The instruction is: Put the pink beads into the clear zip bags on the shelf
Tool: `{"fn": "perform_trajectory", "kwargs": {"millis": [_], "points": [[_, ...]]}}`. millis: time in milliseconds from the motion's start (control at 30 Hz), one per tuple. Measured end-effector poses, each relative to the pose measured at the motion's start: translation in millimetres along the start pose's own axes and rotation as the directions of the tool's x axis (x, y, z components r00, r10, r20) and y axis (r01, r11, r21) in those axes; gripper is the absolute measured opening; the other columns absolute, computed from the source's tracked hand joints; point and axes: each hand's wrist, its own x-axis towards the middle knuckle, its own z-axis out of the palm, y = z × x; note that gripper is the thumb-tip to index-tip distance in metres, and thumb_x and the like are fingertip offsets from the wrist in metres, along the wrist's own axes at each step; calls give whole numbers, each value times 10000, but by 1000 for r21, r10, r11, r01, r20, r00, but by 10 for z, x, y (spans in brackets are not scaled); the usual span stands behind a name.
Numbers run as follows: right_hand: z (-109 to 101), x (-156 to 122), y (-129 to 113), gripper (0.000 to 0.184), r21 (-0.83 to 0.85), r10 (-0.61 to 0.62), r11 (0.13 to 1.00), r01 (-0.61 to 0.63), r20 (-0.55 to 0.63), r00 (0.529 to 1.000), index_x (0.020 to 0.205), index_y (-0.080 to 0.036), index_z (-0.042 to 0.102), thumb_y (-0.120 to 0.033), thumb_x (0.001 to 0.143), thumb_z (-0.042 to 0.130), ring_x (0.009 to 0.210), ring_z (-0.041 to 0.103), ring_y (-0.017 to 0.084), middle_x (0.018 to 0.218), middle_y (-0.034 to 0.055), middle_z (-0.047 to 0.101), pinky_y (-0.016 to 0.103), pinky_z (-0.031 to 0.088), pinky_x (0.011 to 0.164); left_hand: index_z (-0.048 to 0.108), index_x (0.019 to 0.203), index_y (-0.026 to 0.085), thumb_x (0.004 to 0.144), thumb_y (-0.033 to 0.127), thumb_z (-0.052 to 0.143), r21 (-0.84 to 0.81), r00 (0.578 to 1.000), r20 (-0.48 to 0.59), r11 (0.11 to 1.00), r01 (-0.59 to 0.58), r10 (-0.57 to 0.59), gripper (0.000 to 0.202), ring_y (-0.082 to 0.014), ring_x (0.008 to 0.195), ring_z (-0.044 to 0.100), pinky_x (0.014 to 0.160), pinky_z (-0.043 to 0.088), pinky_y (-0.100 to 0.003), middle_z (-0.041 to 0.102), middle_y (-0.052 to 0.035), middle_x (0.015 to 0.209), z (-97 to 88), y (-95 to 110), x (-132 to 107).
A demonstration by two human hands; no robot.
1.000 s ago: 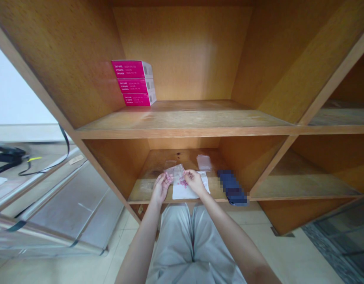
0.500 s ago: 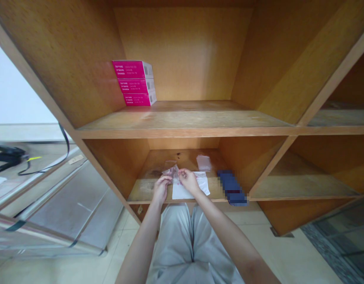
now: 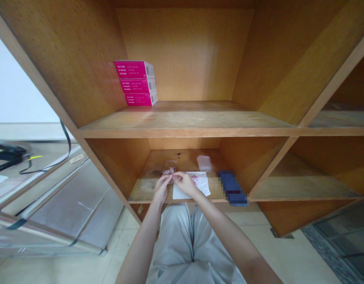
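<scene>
My left hand [image 3: 162, 188] and right hand [image 3: 184, 183] are closed in a pinch, fingertips together on a small clear bag [image 3: 169, 171] at the lower shelf [image 3: 182, 157]; pink pills [image 3: 195, 179] lie loose on the white paper [image 3: 186, 193]; a second clear bag [image 3: 204, 163] sits behind; a blurred blue pouch [image 3: 232, 188] lies right; pink boxes [image 3: 136, 83] stand stacked above.

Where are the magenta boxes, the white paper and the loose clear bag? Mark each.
magenta boxes [image 3: 135, 83]: head view, front of middle box
white paper [image 3: 203, 190]: head view, bare right corner
loose clear bag [image 3: 204, 163]: head view, bag's centre
</scene>
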Motion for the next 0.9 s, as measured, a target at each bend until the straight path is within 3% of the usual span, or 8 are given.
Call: {"fn": "perform_trajectory", "kwargs": {"millis": [133,267,633,900], "points": [[-59,30,-59,213,42,3,999,-5,50,999,818,-128,645,-152,771,439,690,583,121,796,57,669,214,437,648,671,671,154,579,250,706,-14,1000,-23,1000,4,-5,137,-128,721,571,702,408,-251,650,-34,750,-2,0,1],[-91,52,-84,202,1,33,999,-33,65,997,781,-123,653,-143,755,454,640,574,121,739,51,669,204,421,601,672,663,154,584,245,704,27,1000,27,999,-17,16,124,-136,752,568,742,404,-256,647,-33,752,-16,-21,8],[-178,118,-105,215,-155,21,988,4,157,987,778,-137,675,-158,769,461,625,572,116,690,36,667,195,394,598,672,641,160,568,266,715,50,1000,18,998,-23,22,136,-134,765,555,739,390,-250,637,-26,748,1,-5,-2],[-179,170,-145,189,-268,19,963,34,194,981,775,-136,669,-201,786,492,663,597,129,753,52,685,197,400,610,663,662,150,576,289,704,63,1000,-28,998,-6,8,169,-136,722,551,659,405,-232,631,-39,735,-1,-34,2]]}}
